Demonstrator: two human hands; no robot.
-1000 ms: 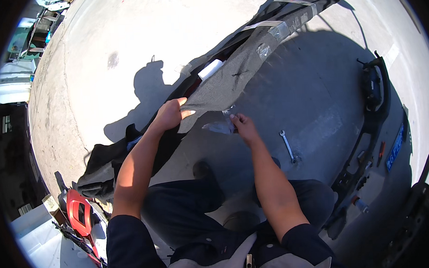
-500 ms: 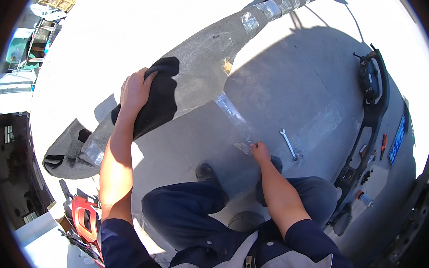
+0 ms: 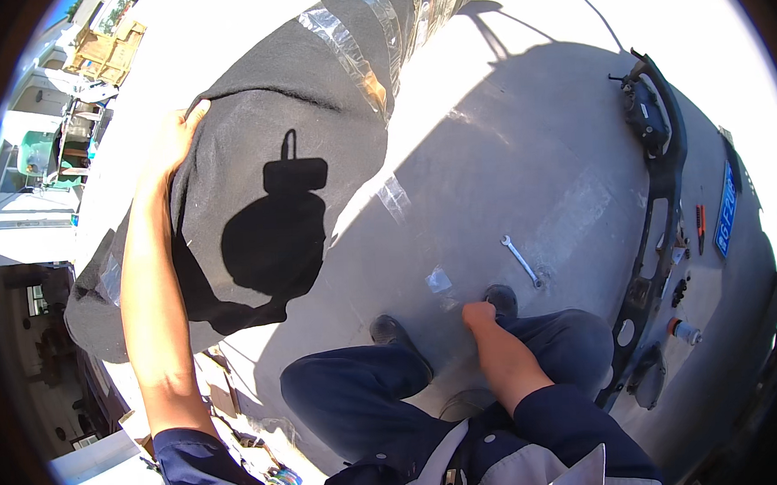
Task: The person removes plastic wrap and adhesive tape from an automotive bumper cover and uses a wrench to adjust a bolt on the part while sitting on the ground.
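Observation:
A bulky roll of dark grey felt (image 3: 253, 118), like carpet, lies at the upper left, bound in places with clear tape (image 3: 332, 33). My left hand (image 3: 180, 134) grips its far left edge, the thumb over the fabric and the other fingers mostly hidden. Low in front of me, near my shoe, my right hand (image 3: 478, 315) is closed. Into it runs the end of a see-through tape strip (image 3: 439, 280), which stretches down from the roll and shows only where it glints. A dark shadow falls across the felt.
On the floor to the right lie a combination wrench (image 3: 520, 261), a long black car bumper part (image 3: 662, 204), red-handled pliers (image 3: 701, 229), a blue plate (image 3: 726, 206) and a small can (image 3: 685, 331). A wooden crate (image 3: 107, 51) stands at the far left.
My left hand has moved left and up with the felt, turning the roll so its broad dark face shows. My right hand has dropped slightly, still closed.

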